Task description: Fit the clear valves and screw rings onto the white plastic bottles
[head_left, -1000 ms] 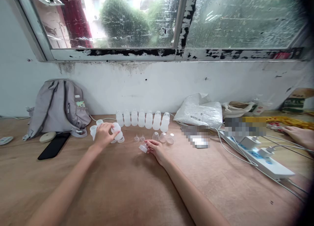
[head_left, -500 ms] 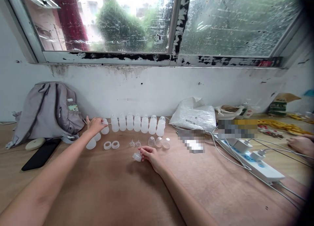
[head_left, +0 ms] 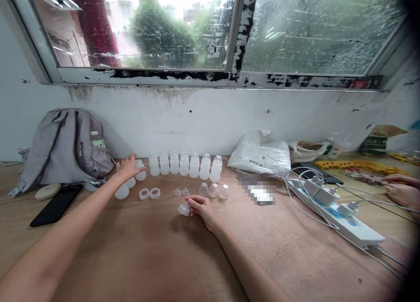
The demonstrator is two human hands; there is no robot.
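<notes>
My left hand [head_left: 127, 167] reaches over the left end of the bottles, fingers spread, beside an open frosted baby bottle [head_left: 140, 172]; whether it touches the bottle I cannot tell. Another bottle body [head_left: 122, 192] stands below my wrist. Closer in, my right hand [head_left: 199, 206] pinches a clear bottle nipple in a collar [head_left: 184, 209], tilted just above the table. Two collar rings [head_left: 144, 194] and two loose nipples [head_left: 177, 192] lie in a line with several clear domed caps [head_left: 203, 189]. Behind them is a row of several capped baby bottles [head_left: 184, 165].
A grey backpack [head_left: 65, 149] leans on the wall at left, near a black phone [head_left: 57, 205] and a round cream object [head_left: 48, 191]. A white plastic package [head_left: 260, 155] lies right of the bottles. A power strip [head_left: 354, 227] with cables and another person's hand [head_left: 400, 190] are farther right.
My left hand has shifted slightly left and back from the open bottle's rim, and its fingers have lifted apart. My right hand stays put with the nipple. The other person's hand has moved a little.
</notes>
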